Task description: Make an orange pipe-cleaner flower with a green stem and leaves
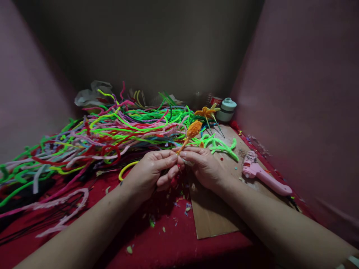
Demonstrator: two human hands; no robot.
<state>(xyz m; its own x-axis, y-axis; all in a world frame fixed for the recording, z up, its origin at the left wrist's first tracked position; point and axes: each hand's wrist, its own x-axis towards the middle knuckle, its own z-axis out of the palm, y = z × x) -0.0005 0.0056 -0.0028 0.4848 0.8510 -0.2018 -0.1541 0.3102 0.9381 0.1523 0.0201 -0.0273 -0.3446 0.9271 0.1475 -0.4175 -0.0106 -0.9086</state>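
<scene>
An orange pipe-cleaner petal piece (194, 129) with a fuzzy, rounded head and a thin stem is held up between my two hands. My left hand (157, 168) pinches the lower end of the stem with thumb and fingers. Close against it, my right hand (202, 164) is closed on the same stem from the other side. The very tip of the stem is hidden by my fingers. Bright green pipe-cleaner pieces (224, 146) lie just beyond my right hand on a cardboard sheet (213, 220).
A large heap of coloured pipe cleaners (134, 129) spreads across the left and back. A pink glue gun (263, 177) rests on the cardboard's right. Orange and yellow pipe-cleaner flowers (206, 112) stand near a pale green jar (226, 109). Scraps litter the red cloth (157, 239).
</scene>
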